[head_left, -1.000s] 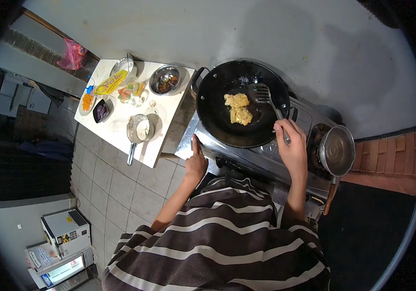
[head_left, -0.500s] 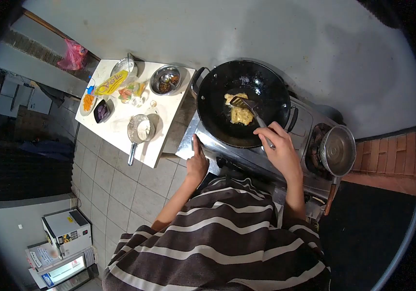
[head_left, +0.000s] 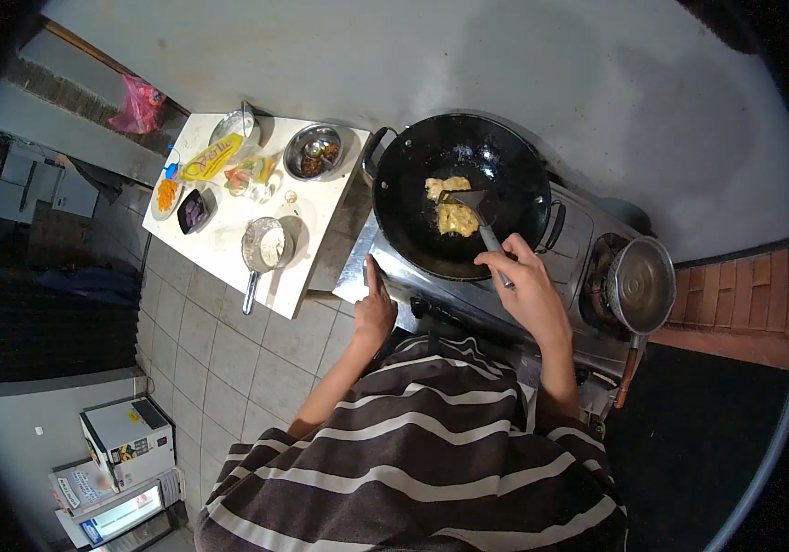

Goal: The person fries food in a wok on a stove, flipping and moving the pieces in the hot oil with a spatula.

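My right hand is closed around the handle of a slotted spatula. The spatula's dark blade rests over yellow fried pieces in a large black wok, partly covering them. Two main pieces show, one above the other, in a little shiny oil. At the front left corner of the metal stove, my left hand rests with its index finger stretched out and nothing held. The other fingers of that hand are partly hidden.
Left of the wok, a white table holds a steel bowl of browned bits, a small pan with white contents, a yellow packet, orange strips and a dark dish. A saucepan sits on the right burner.
My right hand has shifted slightly left, and the spatula blade has turned flatter over the yellow pieces. The left hand has stayed in place.
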Demonstrator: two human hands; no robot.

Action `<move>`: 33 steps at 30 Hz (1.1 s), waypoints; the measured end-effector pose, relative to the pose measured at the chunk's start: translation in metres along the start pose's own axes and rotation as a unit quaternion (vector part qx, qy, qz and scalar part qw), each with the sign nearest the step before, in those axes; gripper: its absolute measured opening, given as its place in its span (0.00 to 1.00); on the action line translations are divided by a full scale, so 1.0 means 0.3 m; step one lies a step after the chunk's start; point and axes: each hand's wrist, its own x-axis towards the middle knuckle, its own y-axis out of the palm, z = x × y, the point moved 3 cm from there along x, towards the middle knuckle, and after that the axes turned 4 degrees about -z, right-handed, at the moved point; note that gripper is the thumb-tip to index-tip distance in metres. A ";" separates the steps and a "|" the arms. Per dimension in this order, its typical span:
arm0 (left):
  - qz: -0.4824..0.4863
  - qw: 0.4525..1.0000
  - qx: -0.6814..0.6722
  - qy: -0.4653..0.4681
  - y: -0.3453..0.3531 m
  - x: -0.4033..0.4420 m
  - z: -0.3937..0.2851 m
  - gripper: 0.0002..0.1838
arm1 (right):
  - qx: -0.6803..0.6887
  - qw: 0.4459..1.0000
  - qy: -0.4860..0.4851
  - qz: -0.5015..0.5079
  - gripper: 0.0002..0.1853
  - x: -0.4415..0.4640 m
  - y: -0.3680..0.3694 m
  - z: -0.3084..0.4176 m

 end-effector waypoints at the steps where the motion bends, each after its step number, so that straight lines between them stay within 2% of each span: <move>1: 0.000 1.000 0.000 0.000 0.007 0.001 0.002 0.41 | -0.002 1.000 0.000 0.002 0.11 0.002 0.004 -0.003; 20: -0.018 1.000 -0.009 -0.004 0.025 0.000 0.006 0.39 | -0.036 0.999 0.012 -0.027 0.11 0.043 0.047 -0.054; 25: -0.016 1.000 -0.019 -0.015 0.024 0.000 0.006 0.39 | -0.017 1.000 0.024 -0.010 0.10 0.036 0.046 -0.039; 27: -0.046 0.999 -0.012 -0.007 0.041 0.001 0.009 0.39 | -0.011 1.000 0.012 -0.020 0.10 0.030 0.045 -0.031; 32: -0.030 0.999 -0.016 -0.009 0.016 -0.001 0.001 0.39 | 0.005 0.999 -0.006 -0.039 0.08 0.025 0.022 -0.016; 33: -0.027 0.999 -0.018 -0.009 0.008 -0.002 -0.002 0.39 | 0.007 0.999 0.015 -0.040 0.07 0.027 0.014 -0.016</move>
